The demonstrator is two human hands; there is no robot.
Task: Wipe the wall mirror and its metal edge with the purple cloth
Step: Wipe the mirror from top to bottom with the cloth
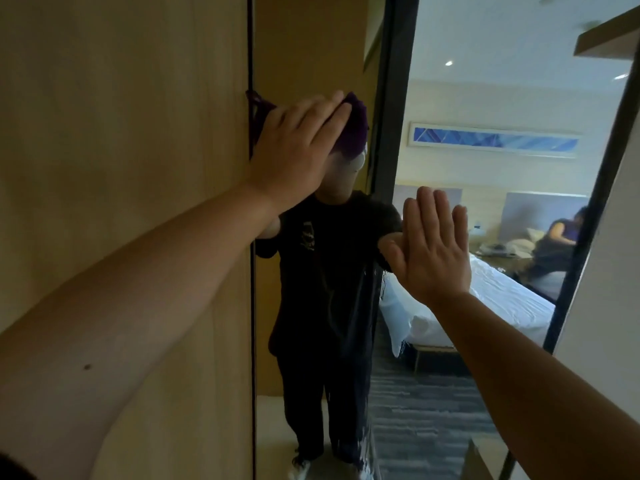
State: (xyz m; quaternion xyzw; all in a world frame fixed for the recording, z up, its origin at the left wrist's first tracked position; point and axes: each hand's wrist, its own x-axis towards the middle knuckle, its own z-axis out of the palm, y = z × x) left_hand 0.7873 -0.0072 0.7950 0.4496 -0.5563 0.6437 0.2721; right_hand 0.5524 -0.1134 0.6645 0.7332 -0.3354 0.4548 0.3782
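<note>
The tall wall mirror (433, 393) fills the middle and right of the head view. Its thin dark metal edge (252, 306) runs down the left side against the wood panel, and another dark edge (585, 216) slants down the right. My left hand (294, 147) presses the purple cloth (353, 128) flat on the glass near the upper left edge; the cloth peeks out past my fingers and at the edge. My right hand (433, 244) lies flat on the glass, fingers together, holding nothing.
A light wood wall panel (121, 168) stands left of the mirror. A white wall (602, 271) borders it on the right. The glass reflects a person in dark clothes, a white bed, carpet and another seated person.
</note>
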